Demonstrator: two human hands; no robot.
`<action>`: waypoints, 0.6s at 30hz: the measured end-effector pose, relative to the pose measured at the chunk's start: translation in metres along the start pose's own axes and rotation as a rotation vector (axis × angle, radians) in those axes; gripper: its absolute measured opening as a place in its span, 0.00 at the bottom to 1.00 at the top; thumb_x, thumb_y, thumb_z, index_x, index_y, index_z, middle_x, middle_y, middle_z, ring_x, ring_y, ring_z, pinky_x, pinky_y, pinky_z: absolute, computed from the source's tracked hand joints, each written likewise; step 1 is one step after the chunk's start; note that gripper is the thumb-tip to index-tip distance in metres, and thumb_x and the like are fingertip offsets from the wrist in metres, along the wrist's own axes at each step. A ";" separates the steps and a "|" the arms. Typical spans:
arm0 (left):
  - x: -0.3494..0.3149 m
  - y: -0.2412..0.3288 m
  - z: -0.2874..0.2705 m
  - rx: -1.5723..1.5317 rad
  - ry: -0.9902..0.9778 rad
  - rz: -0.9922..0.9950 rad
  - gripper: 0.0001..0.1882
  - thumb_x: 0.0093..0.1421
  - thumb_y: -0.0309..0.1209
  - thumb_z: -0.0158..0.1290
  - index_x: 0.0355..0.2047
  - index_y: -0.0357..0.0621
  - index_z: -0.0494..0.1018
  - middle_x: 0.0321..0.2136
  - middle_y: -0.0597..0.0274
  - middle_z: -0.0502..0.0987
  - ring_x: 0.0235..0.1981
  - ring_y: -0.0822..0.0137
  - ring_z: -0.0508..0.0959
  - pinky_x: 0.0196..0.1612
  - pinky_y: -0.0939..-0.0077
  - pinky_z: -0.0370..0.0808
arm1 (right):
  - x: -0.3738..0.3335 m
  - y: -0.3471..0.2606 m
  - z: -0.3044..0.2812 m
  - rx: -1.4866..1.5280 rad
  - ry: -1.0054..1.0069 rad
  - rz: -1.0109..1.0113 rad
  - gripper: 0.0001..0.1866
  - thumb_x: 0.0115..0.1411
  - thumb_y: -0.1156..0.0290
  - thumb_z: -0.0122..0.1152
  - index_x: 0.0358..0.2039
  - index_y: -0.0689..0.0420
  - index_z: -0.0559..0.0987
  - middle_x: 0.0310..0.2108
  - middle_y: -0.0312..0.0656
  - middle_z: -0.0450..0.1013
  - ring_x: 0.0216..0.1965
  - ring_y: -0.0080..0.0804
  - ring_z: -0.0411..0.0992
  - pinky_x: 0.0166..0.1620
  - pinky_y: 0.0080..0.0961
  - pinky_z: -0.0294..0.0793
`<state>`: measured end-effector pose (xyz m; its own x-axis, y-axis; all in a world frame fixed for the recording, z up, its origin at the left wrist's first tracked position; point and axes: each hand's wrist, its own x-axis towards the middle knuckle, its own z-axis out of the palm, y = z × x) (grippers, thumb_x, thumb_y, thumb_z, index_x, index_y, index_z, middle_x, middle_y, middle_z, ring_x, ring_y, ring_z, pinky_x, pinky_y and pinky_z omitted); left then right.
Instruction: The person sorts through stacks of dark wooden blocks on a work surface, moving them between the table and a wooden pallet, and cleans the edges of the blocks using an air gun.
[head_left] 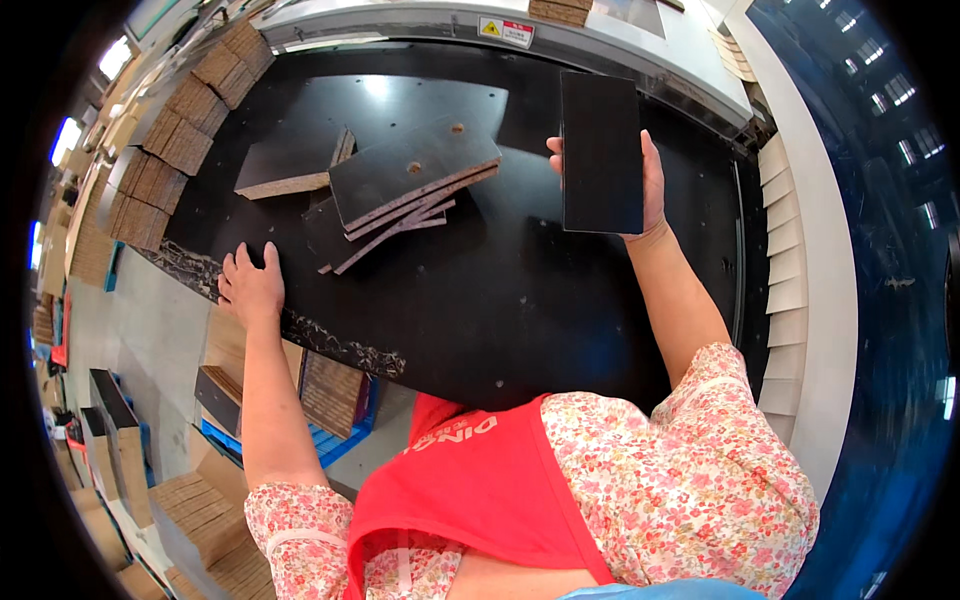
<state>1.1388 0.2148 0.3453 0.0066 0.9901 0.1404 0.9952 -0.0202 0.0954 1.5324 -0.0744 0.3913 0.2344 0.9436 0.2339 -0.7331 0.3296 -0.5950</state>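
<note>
In my right hand (652, 190) is a dark rectangular board (602, 155), held up above the black table (480, 300) with its broad face toward me. The thumb lies along its right edge and fingertips show past its left edge. My left hand (252, 284) rests at the table's left edge, fingers spread and holding nothing. Between the hands lies a loose, uneven stack of dark boards (415, 175); the top one has two round holes. A separate dark board (285, 168) with a raw chipboard edge sits just left of the stack.
Stacks of chipboard pieces (165, 140) line the table's far left side. A white machine beam (400, 25) crosses the back, and a row of pale flaps (785, 260) runs down the right. Below the left edge, boards stand on a blue pallet (365, 410).
</note>
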 end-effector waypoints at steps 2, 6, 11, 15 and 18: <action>0.001 -0.002 0.003 0.010 0.007 0.006 0.37 0.62 0.61 0.41 0.66 0.58 0.59 0.68 0.59 0.55 0.69 0.49 0.52 0.67 0.44 0.48 | -0.009 0.000 -0.006 0.012 -0.030 0.001 0.39 0.68 0.41 0.33 0.65 0.63 0.61 0.59 0.68 0.62 0.56 0.58 0.69 0.52 0.43 0.77; 0.003 -0.001 0.003 0.025 0.003 -0.003 0.37 0.62 0.62 0.41 0.66 0.59 0.59 0.68 0.60 0.55 0.68 0.50 0.53 0.67 0.43 0.48 | -0.023 0.001 -0.008 0.045 0.022 -0.008 0.39 0.68 0.41 0.32 0.65 0.62 0.61 0.58 0.68 0.63 0.56 0.59 0.69 0.52 0.45 0.77; 0.005 -0.004 0.006 0.033 0.007 -0.002 0.37 0.62 0.62 0.41 0.66 0.60 0.59 0.68 0.61 0.55 0.68 0.51 0.53 0.67 0.42 0.49 | -0.034 0.000 -0.003 -0.003 0.127 -0.035 0.40 0.67 0.41 0.33 0.64 0.65 0.62 0.57 0.67 0.64 0.52 0.53 0.73 0.49 0.38 0.79; 0.007 -0.004 0.007 0.030 0.015 0.005 0.37 0.62 0.63 0.41 0.66 0.60 0.60 0.68 0.61 0.56 0.68 0.51 0.53 0.67 0.44 0.48 | -0.040 -0.003 -0.007 0.005 0.122 -0.050 0.40 0.67 0.42 0.34 0.64 0.65 0.62 0.58 0.66 0.64 0.53 0.54 0.72 0.50 0.39 0.79; 0.010 -0.010 0.014 0.031 0.035 0.009 0.37 0.62 0.63 0.41 0.66 0.61 0.60 0.68 0.61 0.56 0.68 0.51 0.54 0.67 0.44 0.48 | -0.044 -0.006 -0.009 0.052 0.105 -0.041 0.39 0.67 0.42 0.33 0.64 0.65 0.62 0.58 0.66 0.63 0.55 0.56 0.70 0.51 0.43 0.78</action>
<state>1.1299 0.2264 0.3324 0.0125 0.9844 0.1756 0.9977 -0.0239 0.0630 1.5323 -0.1176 0.3775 0.3281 0.9286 0.1736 -0.7533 0.3681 -0.5451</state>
